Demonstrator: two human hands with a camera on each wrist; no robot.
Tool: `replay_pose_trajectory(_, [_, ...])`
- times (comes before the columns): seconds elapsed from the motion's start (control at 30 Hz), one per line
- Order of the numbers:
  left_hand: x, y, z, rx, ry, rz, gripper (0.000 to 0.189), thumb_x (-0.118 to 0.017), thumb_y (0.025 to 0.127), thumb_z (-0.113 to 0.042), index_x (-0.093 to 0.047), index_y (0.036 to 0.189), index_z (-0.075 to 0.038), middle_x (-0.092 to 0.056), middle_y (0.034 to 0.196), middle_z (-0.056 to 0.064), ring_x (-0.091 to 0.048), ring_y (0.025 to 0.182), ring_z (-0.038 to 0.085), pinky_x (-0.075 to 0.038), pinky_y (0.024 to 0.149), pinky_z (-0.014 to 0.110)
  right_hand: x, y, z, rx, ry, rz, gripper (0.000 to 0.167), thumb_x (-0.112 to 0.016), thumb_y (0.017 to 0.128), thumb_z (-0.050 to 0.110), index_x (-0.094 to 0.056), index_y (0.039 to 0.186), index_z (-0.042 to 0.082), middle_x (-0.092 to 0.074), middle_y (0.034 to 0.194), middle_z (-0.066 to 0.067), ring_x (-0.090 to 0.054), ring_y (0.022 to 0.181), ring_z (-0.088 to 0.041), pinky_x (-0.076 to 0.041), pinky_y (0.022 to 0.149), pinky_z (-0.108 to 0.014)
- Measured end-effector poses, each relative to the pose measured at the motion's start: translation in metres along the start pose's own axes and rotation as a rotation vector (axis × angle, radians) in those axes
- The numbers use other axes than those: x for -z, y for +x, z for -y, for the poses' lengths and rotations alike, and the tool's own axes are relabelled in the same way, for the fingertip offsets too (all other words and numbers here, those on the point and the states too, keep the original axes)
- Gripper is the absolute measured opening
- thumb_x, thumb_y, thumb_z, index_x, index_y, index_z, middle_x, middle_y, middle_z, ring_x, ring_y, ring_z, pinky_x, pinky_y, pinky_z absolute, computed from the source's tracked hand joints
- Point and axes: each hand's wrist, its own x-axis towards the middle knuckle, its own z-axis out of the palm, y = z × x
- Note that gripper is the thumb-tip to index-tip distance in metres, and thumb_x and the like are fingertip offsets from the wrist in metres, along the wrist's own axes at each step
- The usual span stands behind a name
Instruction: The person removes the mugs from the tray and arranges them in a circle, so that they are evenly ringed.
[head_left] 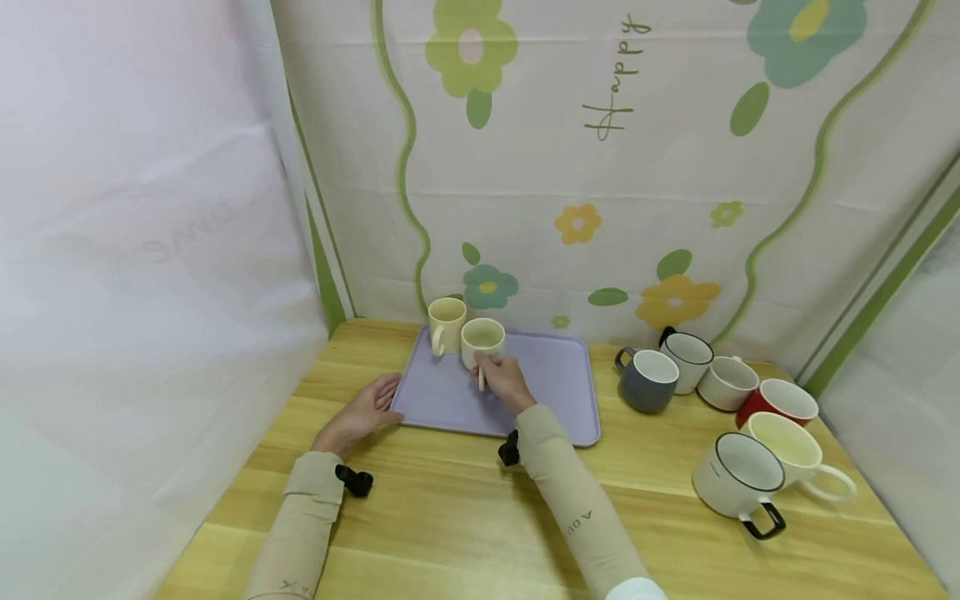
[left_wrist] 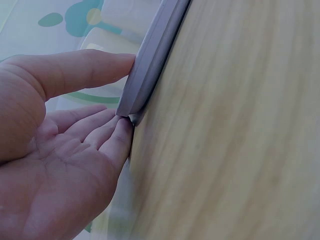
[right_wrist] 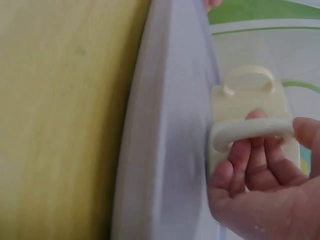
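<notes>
On the lilac tray (head_left: 540, 383) stand two cream mugs. My right hand (head_left: 504, 382) holds the nearer mug (head_left: 483, 335) by its handle. In the right wrist view, the fingers curl through that handle (right_wrist: 250, 129), with the thumb at its upper end. The other mug (head_left: 447, 325) stands upright behind and to the left, its handle facing me. At the tray's front left corner, my left hand (head_left: 363, 414) lies with straight fingers. The left wrist view shows its thumb (left_wrist: 95, 69) touching the tray's rim (left_wrist: 150, 60) and fingertips at the lower edge.
Several mugs cluster at the right of the wooden table (head_left: 420, 517): a dark grey one (head_left: 647, 392), a red one (head_left: 750, 408), a pale yellow one (head_left: 817, 458) and a white one with a black handle (head_left: 727, 483) among them. A patterned cloth (head_left: 525, 167) hangs behind the table.
</notes>
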Motion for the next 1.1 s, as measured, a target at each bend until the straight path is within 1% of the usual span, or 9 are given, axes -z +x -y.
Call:
replay_pose_trajectory(0.13, [0.002, -0.001, 0.001, 0.003, 0.006, -0.002, 0.088, -0.065, 0.100, 0.004, -0.010, 0.169, -0.001, -0.009, 0.178, 0.021, -0.010, 0.165, 0.042, -0.015, 0.135, 0.053, 0.008, -0.011, 0.005, -0.093, 0.146, 0.093, 0.039, -0.060, 0.107, 0.027, -0.076, 0.102, -0.008, -0.076, 0.085, -0.010, -0.061, 0.066, -0.011, -0.049, 0.064, -0.020])
replay_pose_trajectory(0.2, [0.002, -0.001, 0.001, 0.005, 0.003, -0.003, 0.088, -0.065, 0.100, 0.003, -0.011, 0.169, -0.002, -0.009, 0.178, 0.020, -0.009, 0.165, 0.041, -0.015, 0.136, 0.053, 0.013, -0.018, 0.009, -0.141, 0.234, 0.108, 0.032, -0.061, 0.106, 0.023, -0.075, 0.103, -0.006, -0.073, 0.084, -0.006, -0.059, 0.066, -0.011, -0.047, 0.062, -0.021])
replay_pose_trajectory(0.33, [0.002, 0.000, 0.002, -0.001, 0.001, -0.005, 0.088, -0.065, 0.100, 0.004, -0.011, 0.169, -0.001, -0.009, 0.178, 0.022, -0.009, 0.165, 0.042, -0.015, 0.136, 0.054, 0.028, -0.039, 0.018, -0.239, 0.382, 0.098, 0.022, -0.063, 0.105, 0.020, -0.072, 0.100, 0.001, -0.069, 0.079, 0.000, -0.054, 0.063, -0.008, -0.044, 0.058, -0.020])
replay_pose_trajectory(0.4, [0.002, 0.000, 0.002, -0.004, 0.002, -0.005, 0.088, -0.065, 0.100, 0.005, -0.010, 0.169, 0.000, -0.008, 0.177, 0.023, -0.009, 0.165, 0.043, -0.015, 0.135, 0.054, 0.039, -0.053, 0.021, -0.264, 0.433, 0.102, 0.019, -0.063, 0.105, 0.020, -0.070, 0.098, 0.004, -0.068, 0.077, 0.003, -0.053, 0.061, -0.007, -0.044, 0.058, -0.019])
replay_pose_trajectory(0.57, [0.000, -0.001, 0.000, -0.009, 0.005, 0.000, 0.088, -0.065, 0.100, 0.005, -0.011, 0.169, 0.001, -0.008, 0.177, 0.023, -0.009, 0.165, 0.043, -0.015, 0.136, 0.055, 0.074, -0.092, 0.024, -0.260, 0.505, 0.123, 0.022, -0.059, 0.108, 0.020, -0.068, 0.090, 0.009, -0.067, 0.073, 0.008, -0.057, 0.062, -0.004, -0.048, 0.062, -0.016])
replay_pose_trajectory(0.7, [0.000, -0.002, -0.001, -0.005, 0.004, -0.001, 0.087, -0.065, 0.100, 0.004, -0.011, 0.169, 0.000, -0.008, 0.178, 0.022, -0.009, 0.165, 0.043, -0.015, 0.136, 0.054, 0.106, -0.125, 0.024, -0.256, 0.521, 0.136, 0.030, -0.057, 0.110, 0.022, -0.071, 0.085, 0.014, -0.070, 0.075, 0.008, -0.061, 0.065, -0.003, -0.051, 0.067, -0.016])
replay_pose_trajectory(0.83, [0.001, -0.003, -0.001, -0.007, -0.006, 0.002, 0.087, -0.065, 0.100, 0.005, -0.011, 0.169, 0.000, -0.007, 0.178, 0.023, -0.007, 0.165, 0.043, -0.014, 0.136, 0.055, 0.136, -0.156, 0.021, -0.244, 0.478, 0.120, 0.031, -0.056, 0.111, 0.023, -0.073, 0.086, 0.014, -0.071, 0.081, 0.007, -0.063, 0.070, -0.004, -0.054, 0.074, -0.018])
replay_pose_trajectory(0.97, [0.001, -0.002, -0.001, -0.013, -0.011, 0.005, 0.087, -0.064, 0.100, 0.005, -0.010, 0.169, 0.001, -0.007, 0.177, 0.023, -0.007, 0.165, 0.044, -0.014, 0.136, 0.055, 0.162, -0.182, 0.011, -0.240, 0.407, 0.071, 0.031, -0.056, 0.111, 0.024, -0.076, 0.089, 0.014, -0.072, 0.083, 0.007, -0.066, 0.074, -0.005, -0.056, 0.080, -0.019])
replay_pose_trajectory(1.1, [0.000, -0.002, -0.001, -0.016, -0.013, 0.003, 0.087, -0.064, 0.100, 0.005, -0.010, 0.169, 0.000, -0.007, 0.177, 0.023, -0.008, 0.165, 0.043, -0.014, 0.136, 0.055, 0.182, -0.200, -0.001, -0.255, 0.373, -0.004, 0.033, -0.054, 0.112, 0.024, -0.077, 0.088, 0.017, -0.072, 0.081, 0.009, -0.066, 0.076, -0.005, -0.056, 0.081, -0.019])
